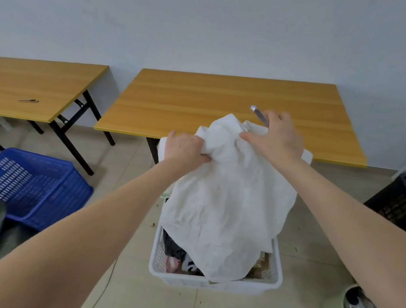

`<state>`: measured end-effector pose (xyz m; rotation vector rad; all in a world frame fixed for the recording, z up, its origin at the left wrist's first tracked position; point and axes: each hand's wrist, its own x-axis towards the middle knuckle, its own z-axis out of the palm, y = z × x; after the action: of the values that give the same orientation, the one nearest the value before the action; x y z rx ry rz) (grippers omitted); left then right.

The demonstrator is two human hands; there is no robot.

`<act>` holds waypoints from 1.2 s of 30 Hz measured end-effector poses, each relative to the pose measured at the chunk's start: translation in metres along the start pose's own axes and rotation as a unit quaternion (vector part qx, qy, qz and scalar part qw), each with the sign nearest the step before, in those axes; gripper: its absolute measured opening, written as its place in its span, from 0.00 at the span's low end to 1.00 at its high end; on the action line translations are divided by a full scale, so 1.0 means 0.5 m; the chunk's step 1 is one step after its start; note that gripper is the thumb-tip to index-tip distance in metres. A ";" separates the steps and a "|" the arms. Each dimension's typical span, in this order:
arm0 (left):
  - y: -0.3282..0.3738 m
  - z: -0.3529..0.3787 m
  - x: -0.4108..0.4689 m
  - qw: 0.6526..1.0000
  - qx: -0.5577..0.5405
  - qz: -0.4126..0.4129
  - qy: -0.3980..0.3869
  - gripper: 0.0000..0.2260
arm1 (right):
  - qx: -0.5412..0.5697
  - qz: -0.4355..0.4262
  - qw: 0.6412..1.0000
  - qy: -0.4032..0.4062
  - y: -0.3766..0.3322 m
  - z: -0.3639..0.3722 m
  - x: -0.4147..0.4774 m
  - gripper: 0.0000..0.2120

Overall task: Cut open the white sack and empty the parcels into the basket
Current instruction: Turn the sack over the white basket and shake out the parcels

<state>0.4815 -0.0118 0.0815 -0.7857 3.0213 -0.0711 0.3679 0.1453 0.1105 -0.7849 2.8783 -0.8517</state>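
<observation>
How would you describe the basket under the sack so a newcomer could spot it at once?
Find the right-hand wooden table. On the floor in front of it, beneath the white sack held up over it, stands the white basket. Unlike the blue basket to its left, it is white and has parcels inside.

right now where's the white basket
In the head view the white basket sits on the floor at lower centre, under the hanging sack, right of the blue basket and in front of the right table.
</observation>
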 end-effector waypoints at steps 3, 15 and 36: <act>-0.004 -0.014 0.013 0.997 -0.059 -0.019 -0.055 0.15 | -0.094 -0.119 0.986 -0.066 0.000 0.005 -0.035 0.31; -0.016 -0.022 -0.014 0.956 -0.281 0.015 -0.078 0.19 | 0.076 -0.025 0.978 -0.192 0.011 0.055 -0.021 0.09; -0.046 0.015 -0.030 0.962 -0.250 -0.035 -0.102 0.14 | -0.170 -0.206 0.954 -0.136 0.012 0.071 -0.078 0.46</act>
<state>0.5059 -0.0246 0.0752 -0.8569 2.8333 0.7505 0.4052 0.1504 0.0733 -1.4448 2.6771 -0.2247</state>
